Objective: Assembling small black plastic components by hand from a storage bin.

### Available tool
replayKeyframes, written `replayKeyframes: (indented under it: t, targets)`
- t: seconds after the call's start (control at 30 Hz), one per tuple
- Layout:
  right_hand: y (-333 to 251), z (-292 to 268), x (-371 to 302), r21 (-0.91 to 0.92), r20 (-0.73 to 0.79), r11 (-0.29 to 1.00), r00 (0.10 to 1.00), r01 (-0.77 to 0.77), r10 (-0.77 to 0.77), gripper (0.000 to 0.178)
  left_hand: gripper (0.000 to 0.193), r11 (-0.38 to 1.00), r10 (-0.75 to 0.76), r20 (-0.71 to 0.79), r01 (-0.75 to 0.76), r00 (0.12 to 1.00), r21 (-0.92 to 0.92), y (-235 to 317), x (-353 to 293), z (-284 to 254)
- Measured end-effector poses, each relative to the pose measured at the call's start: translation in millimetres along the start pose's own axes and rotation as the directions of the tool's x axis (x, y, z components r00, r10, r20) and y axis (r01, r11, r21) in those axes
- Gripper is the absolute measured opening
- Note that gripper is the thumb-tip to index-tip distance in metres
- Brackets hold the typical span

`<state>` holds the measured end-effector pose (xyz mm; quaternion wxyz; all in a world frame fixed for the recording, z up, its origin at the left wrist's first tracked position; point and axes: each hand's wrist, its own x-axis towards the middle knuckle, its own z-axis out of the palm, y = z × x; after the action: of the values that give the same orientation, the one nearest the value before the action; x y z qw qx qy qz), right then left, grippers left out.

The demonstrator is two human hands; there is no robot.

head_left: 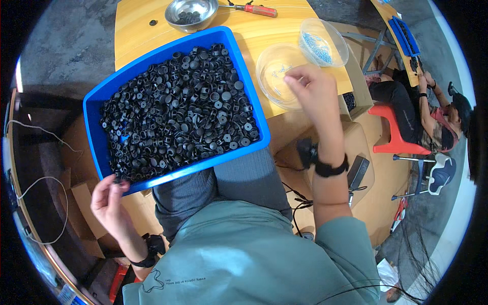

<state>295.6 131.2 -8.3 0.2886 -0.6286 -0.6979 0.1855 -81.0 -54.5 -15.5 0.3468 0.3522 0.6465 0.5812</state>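
A blue bin full of small black round plastic parts rests on my lap and against the wooden table. My left hand is at the bin's near left corner, fingers pinched on one black part. My right hand hovers over a clear plastic bowl, fingertips pinched together; whether they hold a small metal piece I cannot tell. A second clear bowl holding small silvery pins stands just behind it.
A steel bowl with a few black parts and a red-handled screwdriver lie at the table's far side. Cardboard boxes sit by my left. Another person sits at the right near a red stool.
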Motion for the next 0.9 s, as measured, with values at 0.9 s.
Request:
replayKeyframes:
  t: [0.9]
  targets:
    - [18.8, 32.7, 28.4, -0.477, 0.378, 0.850, 0.925, 0.223, -0.030, 0.007, 0.025, 0.907, 0.109, -0.363, 0.057, 0.925, 0.418, -73.9, 24.2, -116.1]
